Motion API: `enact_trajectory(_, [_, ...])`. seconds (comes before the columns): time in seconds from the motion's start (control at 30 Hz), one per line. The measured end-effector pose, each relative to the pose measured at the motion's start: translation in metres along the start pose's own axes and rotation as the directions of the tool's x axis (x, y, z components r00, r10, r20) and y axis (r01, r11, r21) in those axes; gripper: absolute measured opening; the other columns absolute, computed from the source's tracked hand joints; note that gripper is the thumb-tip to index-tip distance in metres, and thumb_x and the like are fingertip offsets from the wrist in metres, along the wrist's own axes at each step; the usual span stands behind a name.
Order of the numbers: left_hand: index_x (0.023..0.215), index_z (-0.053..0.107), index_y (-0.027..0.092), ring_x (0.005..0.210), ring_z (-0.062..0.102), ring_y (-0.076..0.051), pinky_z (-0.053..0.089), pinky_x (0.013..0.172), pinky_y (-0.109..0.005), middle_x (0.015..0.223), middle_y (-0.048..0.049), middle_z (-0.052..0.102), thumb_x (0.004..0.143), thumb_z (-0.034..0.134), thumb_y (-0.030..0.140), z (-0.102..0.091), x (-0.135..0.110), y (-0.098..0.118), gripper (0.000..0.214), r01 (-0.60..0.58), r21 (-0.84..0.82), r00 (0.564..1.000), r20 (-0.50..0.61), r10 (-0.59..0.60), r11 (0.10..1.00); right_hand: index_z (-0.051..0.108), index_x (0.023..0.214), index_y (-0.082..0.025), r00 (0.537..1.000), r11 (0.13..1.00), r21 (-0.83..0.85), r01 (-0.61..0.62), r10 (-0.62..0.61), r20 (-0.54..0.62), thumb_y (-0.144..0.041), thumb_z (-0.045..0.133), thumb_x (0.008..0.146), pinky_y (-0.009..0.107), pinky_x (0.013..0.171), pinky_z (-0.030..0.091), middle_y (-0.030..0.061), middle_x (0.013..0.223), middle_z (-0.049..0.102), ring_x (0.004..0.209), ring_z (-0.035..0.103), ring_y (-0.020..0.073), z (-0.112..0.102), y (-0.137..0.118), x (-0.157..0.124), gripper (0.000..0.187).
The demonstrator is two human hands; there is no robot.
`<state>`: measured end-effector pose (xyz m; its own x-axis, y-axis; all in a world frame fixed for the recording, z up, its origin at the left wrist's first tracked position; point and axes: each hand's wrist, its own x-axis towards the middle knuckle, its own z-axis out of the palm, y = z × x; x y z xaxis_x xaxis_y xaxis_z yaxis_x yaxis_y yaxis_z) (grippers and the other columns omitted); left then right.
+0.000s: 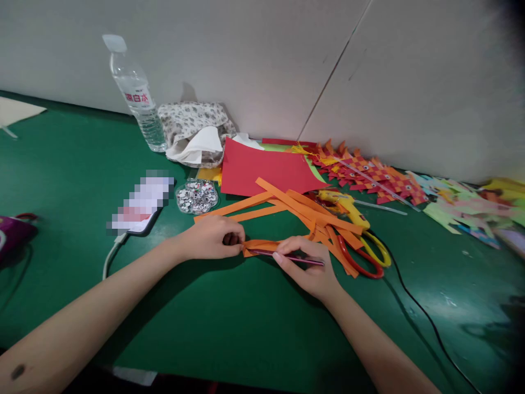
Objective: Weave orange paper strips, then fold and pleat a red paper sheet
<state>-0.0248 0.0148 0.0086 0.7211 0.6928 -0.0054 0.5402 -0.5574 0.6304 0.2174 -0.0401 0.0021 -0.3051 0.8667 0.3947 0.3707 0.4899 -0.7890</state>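
Note:
My left hand (pixel 215 238) is closed, thumb and fingertips pinching the left end of a folded orange paper strip (pixel 262 244) just above the green table. In my right hand (pixel 307 268) is a slim pink pen-shaped tool (pixel 301 259), gripped between thumb and fingers. Its thin tip points left and lies along the strip, close to my left fingertips. I cannot make out exactly what kind of tool it is. Behind my hands, more orange paper strips (pixel 295 205) lie in a loose, crossing pile. Scissors with red and yellow handles (pixel 363 268) sit partly under them.
A yellow glue gun (pixel 346 205) with a black cord lies right of the strips. Behind are red paper (pixel 266 167), a box of googly eyes (pixel 197 196) and woven paper fish (pixel 369 169). A charging phone (pixel 143 205) and water bottle (pixel 137 93) are at left.

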Motion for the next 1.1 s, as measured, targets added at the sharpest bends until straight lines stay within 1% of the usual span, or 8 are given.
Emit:
enact_trajectory(0.37, [0.083,0.066,0.018,0.061,0.056,-0.009,0.036,0.054,-0.018,0.074,0.0009,0.066,0.078,0.052,0.019,-0.0007,0.0014,0.0027,0.015,-0.001,0.005,1.0,-0.001,0.001,1.0,0.057,0.073,-0.021,0.999,0.998,0.048,0.038,-0.039,0.013,-0.013,0.064,0.08,0.029,0.061,0.051,0.0032,0.068,0.066,0.066,0.066,0.0173,0.0005,0.0004,0.001,0.013])
enact_trajectory(0.7, [0.081,0.066,0.018,0.06,0.057,-0.008,0.037,0.053,-0.017,0.072,0.0023,0.066,0.076,0.056,0.019,0.0,0.0002,0.0016,0.011,0.014,-0.007,1.0,-0.009,-0.014,1.0,0.058,0.074,-0.021,0.998,0.997,0.044,0.058,-0.058,0.003,-0.012,0.065,0.08,0.028,0.063,0.051,0.0028,0.07,0.067,0.069,0.067,0.0171,0.0,0.0,-0.0002,0.013])
enact_trajectory(0.83, [0.079,0.066,0.018,0.061,0.057,-0.008,0.037,0.053,-0.017,0.07,0.0031,0.065,0.073,0.059,0.019,0.0013,0.0007,0.0009,0.009,0.008,-0.002,1.0,-0.02,-0.009,1.0,0.058,0.074,-0.021,0.998,0.997,0.053,0.06,-0.062,0.025,-0.012,0.065,0.079,0.028,0.063,0.052,0.0023,0.069,0.067,0.068,0.067,0.0169,0.0013,-0.0007,0.0005,0.013])
enact_trajectory(1.1, [0.077,0.066,0.018,0.061,0.057,-0.008,0.037,0.054,-0.017,0.071,0.0033,0.064,0.073,0.059,0.018,0.0014,0.0009,0.0012,0.008,-0.007,0.002,1.0,-0.022,0.007,1.0,0.058,0.075,-0.021,0.998,0.998,0.048,0.047,-0.049,0.043,-0.013,0.065,0.08,0.029,0.064,0.052,0.0022,0.07,0.067,0.068,0.066,0.0168,0.0025,0.002,0.0006,0.012])
